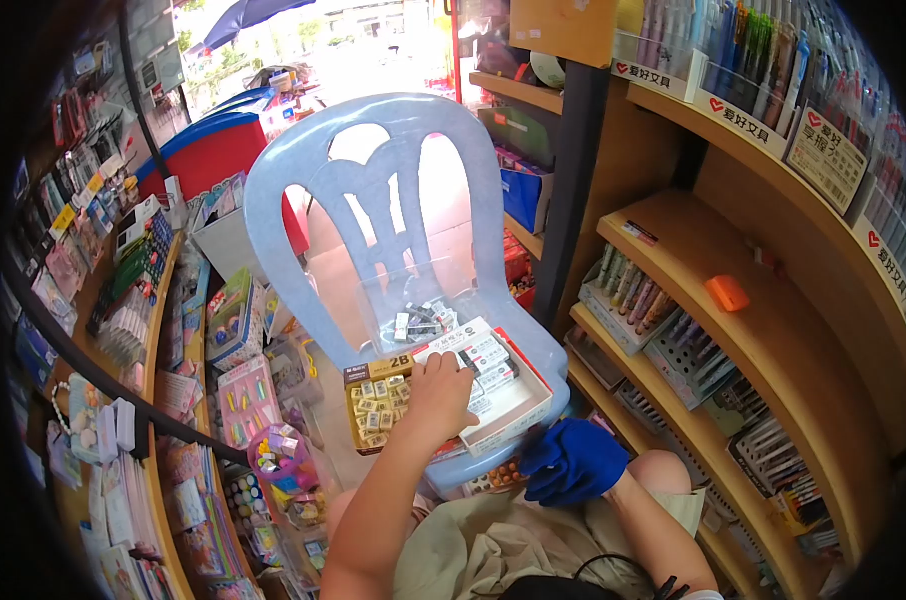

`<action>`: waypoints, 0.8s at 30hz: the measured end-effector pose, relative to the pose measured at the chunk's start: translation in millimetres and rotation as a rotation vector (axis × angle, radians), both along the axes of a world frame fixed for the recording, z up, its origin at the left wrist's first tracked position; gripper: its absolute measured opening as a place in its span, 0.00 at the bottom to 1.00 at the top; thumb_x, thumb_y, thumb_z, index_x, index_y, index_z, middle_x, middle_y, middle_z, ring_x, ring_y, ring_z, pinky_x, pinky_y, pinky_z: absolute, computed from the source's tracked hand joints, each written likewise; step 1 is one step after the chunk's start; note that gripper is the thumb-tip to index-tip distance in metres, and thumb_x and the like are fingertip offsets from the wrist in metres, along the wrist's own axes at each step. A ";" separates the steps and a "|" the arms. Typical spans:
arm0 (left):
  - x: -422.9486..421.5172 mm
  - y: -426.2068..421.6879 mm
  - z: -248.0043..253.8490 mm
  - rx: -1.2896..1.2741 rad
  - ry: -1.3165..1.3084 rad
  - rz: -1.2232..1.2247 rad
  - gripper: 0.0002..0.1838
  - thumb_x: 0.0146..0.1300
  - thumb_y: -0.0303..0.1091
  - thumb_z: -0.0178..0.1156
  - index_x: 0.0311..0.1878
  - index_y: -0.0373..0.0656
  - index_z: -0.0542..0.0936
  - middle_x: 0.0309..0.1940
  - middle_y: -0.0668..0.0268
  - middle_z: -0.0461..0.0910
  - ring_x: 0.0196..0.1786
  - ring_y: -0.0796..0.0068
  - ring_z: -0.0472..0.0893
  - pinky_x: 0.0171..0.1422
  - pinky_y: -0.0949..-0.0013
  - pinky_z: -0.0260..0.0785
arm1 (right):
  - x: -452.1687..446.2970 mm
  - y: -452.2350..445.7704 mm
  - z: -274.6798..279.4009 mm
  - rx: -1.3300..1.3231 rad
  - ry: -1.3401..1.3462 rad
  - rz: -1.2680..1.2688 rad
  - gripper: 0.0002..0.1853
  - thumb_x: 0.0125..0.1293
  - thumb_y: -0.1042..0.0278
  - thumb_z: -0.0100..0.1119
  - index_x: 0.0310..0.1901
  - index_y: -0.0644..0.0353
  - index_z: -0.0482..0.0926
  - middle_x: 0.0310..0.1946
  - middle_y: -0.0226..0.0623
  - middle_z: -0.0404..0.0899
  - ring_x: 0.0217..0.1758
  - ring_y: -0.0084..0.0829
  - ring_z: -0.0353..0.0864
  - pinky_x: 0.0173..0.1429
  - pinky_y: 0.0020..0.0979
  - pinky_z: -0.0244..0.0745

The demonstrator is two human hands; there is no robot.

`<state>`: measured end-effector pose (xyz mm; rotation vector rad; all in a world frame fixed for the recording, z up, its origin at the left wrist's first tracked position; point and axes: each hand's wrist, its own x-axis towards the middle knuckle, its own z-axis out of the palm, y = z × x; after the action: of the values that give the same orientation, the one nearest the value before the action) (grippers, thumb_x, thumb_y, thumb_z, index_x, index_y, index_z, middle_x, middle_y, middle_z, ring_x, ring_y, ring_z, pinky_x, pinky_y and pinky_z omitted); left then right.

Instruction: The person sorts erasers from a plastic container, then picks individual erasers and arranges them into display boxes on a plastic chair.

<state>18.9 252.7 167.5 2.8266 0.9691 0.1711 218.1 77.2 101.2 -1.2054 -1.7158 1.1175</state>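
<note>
My left hand [440, 398] lies over the border between two boxes on the blue chair [373, 120]. Its fingers are bent and close together, with fingertips at the small white packs; whatever is between them is hidden. Under and left of it, the yellow 2B box [351, 377] holds several small cream erasers [378, 410]. On the right, an open white box [518, 412] holds several white packs [488, 355]. A clear container with small black-and-white erasers [425, 318] stands behind them. My right hand is covered by bunched blue cloth [573, 462] beside the seat's front edge; its fingers are hidden.
Curved wooden shelves [673, 235] with pens and an orange object [727, 293] rise on the right. Stationery racks [163, 330] line the left, with a pink basket [278, 452] low beside the chair. A bright doorway [373, 50] lies beyond the chair back.
</note>
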 end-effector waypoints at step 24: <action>42.9 -106.7 -4.8 0.140 -0.477 -0.252 0.11 0.45 0.32 0.64 0.32 0.38 0.80 0.53 0.58 0.75 0.58 0.57 0.71 0.59 0.54 0.58 | -24.1 -7.2 47.0 0.049 0.224 -0.255 0.31 0.41 0.73 0.76 0.51 0.60 0.76 0.50 0.34 0.79 0.53 0.28 0.77 0.59 0.29 0.70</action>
<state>61.7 146.1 162.7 2.7877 0.5118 0.8618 194.1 70.0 148.1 -1.1827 -1.3712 1.0079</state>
